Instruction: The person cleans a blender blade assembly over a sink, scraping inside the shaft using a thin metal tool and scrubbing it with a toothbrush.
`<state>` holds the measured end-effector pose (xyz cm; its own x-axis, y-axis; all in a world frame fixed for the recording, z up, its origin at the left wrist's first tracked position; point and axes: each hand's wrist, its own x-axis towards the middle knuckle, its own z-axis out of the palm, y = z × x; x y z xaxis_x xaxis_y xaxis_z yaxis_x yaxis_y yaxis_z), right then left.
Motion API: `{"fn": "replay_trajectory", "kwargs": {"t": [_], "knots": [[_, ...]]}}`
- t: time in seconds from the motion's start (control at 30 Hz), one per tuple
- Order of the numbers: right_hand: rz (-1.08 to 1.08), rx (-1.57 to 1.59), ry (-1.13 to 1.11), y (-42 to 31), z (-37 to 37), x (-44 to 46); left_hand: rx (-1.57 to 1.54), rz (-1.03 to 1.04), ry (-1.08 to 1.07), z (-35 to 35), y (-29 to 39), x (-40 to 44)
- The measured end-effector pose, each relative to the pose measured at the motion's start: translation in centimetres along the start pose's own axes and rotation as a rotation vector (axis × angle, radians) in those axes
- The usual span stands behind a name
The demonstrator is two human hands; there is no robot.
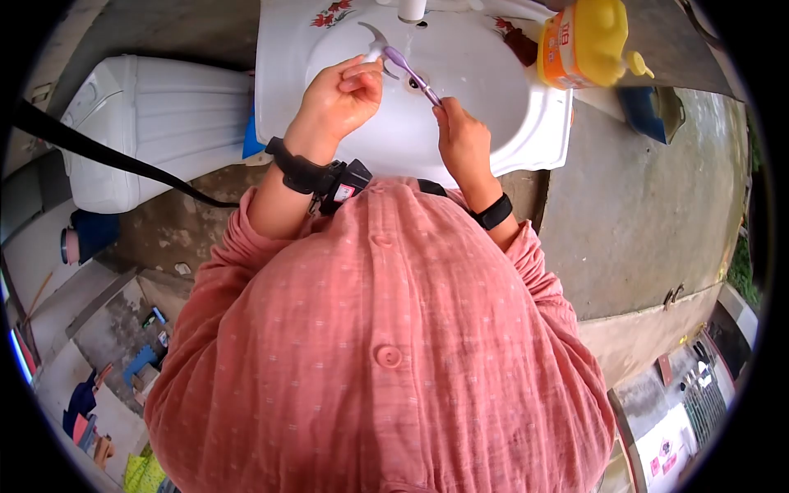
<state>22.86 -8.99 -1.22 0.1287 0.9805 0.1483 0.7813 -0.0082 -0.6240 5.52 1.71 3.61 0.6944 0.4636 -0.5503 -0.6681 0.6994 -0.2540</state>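
Observation:
Over the white washbasin (345, 135), my left hand (343, 97) is closed on a small white piece with a curved grey edge (376, 37); I cannot make out its kind. My right hand (464, 140) grips a purple toothbrush (413, 76), pointing up and to the left. The brush's far end touches or overlaps the white piece, and its bristles do not show clearly. Both hands are raised above the bowl, near the drain (414, 83).
A white tap (411, 10) stands at the basin's back edge. On the right rim sits a yellow jug (593, 41) with an orange label. At left is a ribbed white appliance (164, 131). A blue container (645, 113) lies farther right.

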Motion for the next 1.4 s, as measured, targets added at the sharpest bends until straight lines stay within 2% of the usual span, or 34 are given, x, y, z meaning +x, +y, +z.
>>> {"fn": "replay_trajectory", "kwargs": {"t": [0.13, 0.23, 0.33, 0.43, 0.57, 0.63, 0.67, 0.73, 0.77, 0.83, 0.87, 1.0, 1.1, 1.3, 1.37, 1.4], "knots": [[0.098, -0.015, -0.052, 0.6, -0.1, -1.0, -0.053, 0.074, 0.006, 0.7, 0.3, -0.2], [-0.032, 0.071, 0.055, -0.8, -0.6, 0.3, -0.023, 0.025, 0.013, 1.3, -0.5, 0.2], [0.038, -0.010, -0.044, 0.3, 0.0, -0.3, -0.099, -0.006, -0.042, 0.7, 0.3, 0.7], [0.098, -0.005, -0.035, 0.2, -0.2, -0.8, -0.059, -0.007, -0.007, 0.8, 0.2, 1.0], [0.068, 0.037, 0.023, 0.0, -0.4, 0.0, -0.018, -0.010, 0.023, 1.2, -0.6, 1.6], [0.149, -0.081, -0.151, 0.9, -0.2, -0.8, 0.039, 0.039, -0.046, 0.1, 0.3, 2.4], [0.150, -0.083, -0.147, 1.1, -0.2, -1.1, 0.041, 0.035, -0.048, -0.6, 0.9, 3.2], [0.271, 0.021, -0.066, 1.4, -0.5, -1.2, 0.363, 0.030, -0.212, -0.7, 1.5, 4.0], [0.268, 0.024, -0.063, 1.5, -0.6, -1.0, 0.367, 0.033, -0.213, -1.0, 1.6, 4.4], [0.338, 0.221, 0.036, 1.2, -1.6, -0.2, 0.583, 0.151, -0.123, 0.0, 0.1, 4.5], [0.362, 0.258, 0.037, 1.3, -1.8, 0.0, 0.526, 0.107, -0.172, -0.7, 0.6, 5.3], [0.380, 0.313, 0.066, 2.1, -1.4, -0.3, 0.509, 0.131, -0.151, 0.1, 0.0, 6.4], [0.479, 0.464, -0.019, 1.0, -1.9, -0.7, 0.413, 0.154, -0.124, 0.2, 0.2, 7.1], [0.477, 0.611, 0.027, -0.4, -2.4, -0.9, 0.471, 0.235, 0.039, 0.1, 0.8, 7.7], [0.377, 0.604, 0.020, -1.0, -2.4, -1.1, 0.277, -0.003, -0.183, -1.4, 2.0, 8.0], [0.339, 0.548, -0.009, -1.6, -2.6, -1.0, 0.276, -0.003, -0.180, -1.1, 1.6, 7.8]]}}
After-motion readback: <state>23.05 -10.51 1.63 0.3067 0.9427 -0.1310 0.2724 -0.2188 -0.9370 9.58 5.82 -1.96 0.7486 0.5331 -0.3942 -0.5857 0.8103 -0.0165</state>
